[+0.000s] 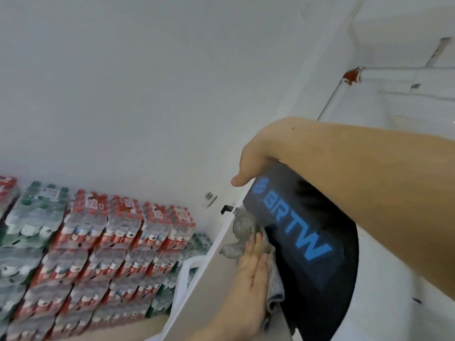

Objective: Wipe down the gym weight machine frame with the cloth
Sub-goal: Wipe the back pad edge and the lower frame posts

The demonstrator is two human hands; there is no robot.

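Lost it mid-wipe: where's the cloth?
The cloth is lower centre in the head view, under the left hand, pressed on the white frame beside the black panel.

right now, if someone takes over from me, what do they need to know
Left hand: flat, fingers straight, pressing the grey cloth against the white frame, beside the black panel.
Right hand: holds the panel's top edge, fingers hidden behind it.
Done: wiping is under way; how much is clean cannot be told.
Left: wipe the rest of the frame.
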